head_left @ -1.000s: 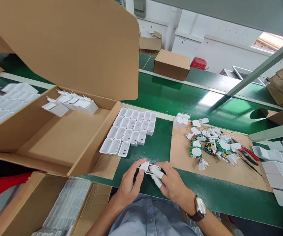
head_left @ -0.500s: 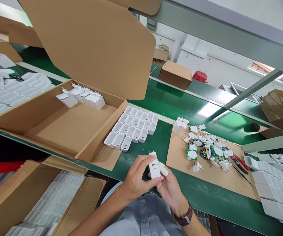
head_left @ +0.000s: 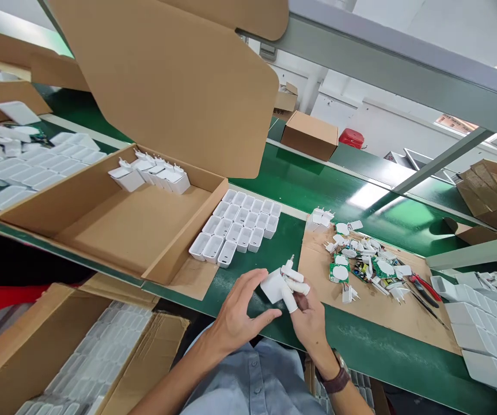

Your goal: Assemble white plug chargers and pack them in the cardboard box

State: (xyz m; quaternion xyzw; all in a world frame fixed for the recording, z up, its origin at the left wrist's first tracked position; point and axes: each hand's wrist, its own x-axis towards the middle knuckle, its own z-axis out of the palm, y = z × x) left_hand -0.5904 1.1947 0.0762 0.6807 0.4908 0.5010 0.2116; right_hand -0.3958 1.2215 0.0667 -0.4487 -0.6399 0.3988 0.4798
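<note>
White plastic sits in the right hand (head_left: 311, 319): a charger (head_left: 272, 286), tilted, a pin showing at its far side. That hand grasps it from the right, near the pin, which seems to leave the broad body clear on the left hand's side. White covers (head_left: 290, 302) sheath the gripping fingers, perhaps to keep the plastic unmarked.

Thumb and fingers parted, the left hand (head_left: 240, 314) is spread beside the charger, clasping nothing; whether a fingertip brushes it, I cannot tell. Both hands are over the near edge of the bench (head_left: 360, 341), probably because bare surface there gives elbow room.

Ahead of the left hand, cases (head_left: 227, 254) stand in close rows with mouths up, likely so their insides stay in view. Farther left, an open box (head_left: 129, 233) has plugs (head_left: 178, 180) huddled against its far wall, pins up, presumably to use the space tidily.

To the right of the right hand, a cardboard sheet (head_left: 316, 271) lies under boards (head_left: 340, 272) and pliers (head_left: 423, 291), maybe to spare the bench and gather small parts.
</note>
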